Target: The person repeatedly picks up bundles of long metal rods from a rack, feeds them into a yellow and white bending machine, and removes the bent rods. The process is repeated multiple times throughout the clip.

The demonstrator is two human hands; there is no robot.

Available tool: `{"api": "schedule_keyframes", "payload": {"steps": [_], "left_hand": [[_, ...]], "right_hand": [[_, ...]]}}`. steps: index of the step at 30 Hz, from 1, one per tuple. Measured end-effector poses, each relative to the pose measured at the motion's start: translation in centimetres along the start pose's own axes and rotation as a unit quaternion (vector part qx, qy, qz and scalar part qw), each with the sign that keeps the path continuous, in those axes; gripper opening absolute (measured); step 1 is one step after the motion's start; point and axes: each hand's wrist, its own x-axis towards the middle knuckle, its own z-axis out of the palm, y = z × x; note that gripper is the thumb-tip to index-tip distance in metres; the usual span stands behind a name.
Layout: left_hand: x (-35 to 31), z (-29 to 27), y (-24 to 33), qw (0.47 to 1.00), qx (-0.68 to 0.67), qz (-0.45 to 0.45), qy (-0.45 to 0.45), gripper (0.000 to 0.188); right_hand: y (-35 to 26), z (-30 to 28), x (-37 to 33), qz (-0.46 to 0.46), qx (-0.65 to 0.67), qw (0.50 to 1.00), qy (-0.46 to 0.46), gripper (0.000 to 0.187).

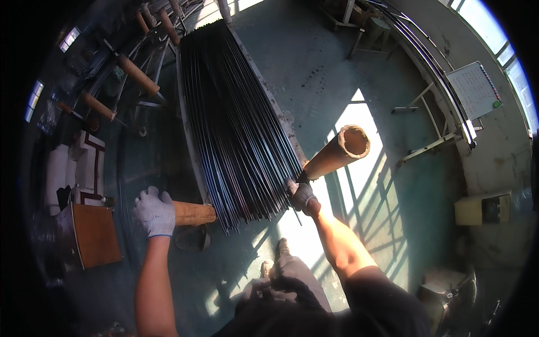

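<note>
Long, thin black rods (pixel 236 135) lie side by side in a thick layer on a rack, their near ends uneven. My left hand (pixel 154 213), in a white knit glove, is closed over the outer end of a brown cardboard tube (pixel 195 214) at the rack's near left corner. At the opposite edge of the rods is my right hand (pixel 302 196), also gloved, with its fingers drawn together. What those fingers hold is hidden. Just beyond them a second cardboard tube (pixel 331 154) rises, its hollow end showing. One rod end sticks out below the right hand.
More tube-covered posts (pixel 137 74) stand on racks at the left. A brown-topped box (pixel 96 235) is beside my left arm. To the right are a wheeled stand (pixel 432 112) with long bars, a whiteboard (pixel 474 90) and a cream-coloured box (pixel 482 209). Sunlight patches the green floor.
</note>
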Motion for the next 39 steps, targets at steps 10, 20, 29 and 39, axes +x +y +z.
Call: {"api": "schedule_keyframes", "payload": {"steps": [10, 20, 29, 39], "left_hand": [[-22.7, 9.4, 8.1, 0.817, -0.495, 0.105, -0.277, 0.028], [-38.9, 16.8, 16.0, 0.154, -0.75, -0.275, -0.582, 0.025], [-52.9, 3.1, 14.3, 0.2, -0.693, -0.262, -0.642, 0.005], [-68.8, -25.1, 17.4, 0.105, -0.754, 0.069, -0.645, 0.008]], "right_hand": [[19.0, 0.6, -41.0, 0.183, -0.177, 0.967, 0.009, 0.068], [30.9, 7.0, -71.2, 0.254, -0.192, 0.937, 0.141, 0.042], [48.8, 11.6, -91.6, 0.26, -0.204, 0.894, 0.303, 0.022], [74.1, 14.1, -122.3, 0.487, -0.183, 0.557, 0.647, 0.029]]}}
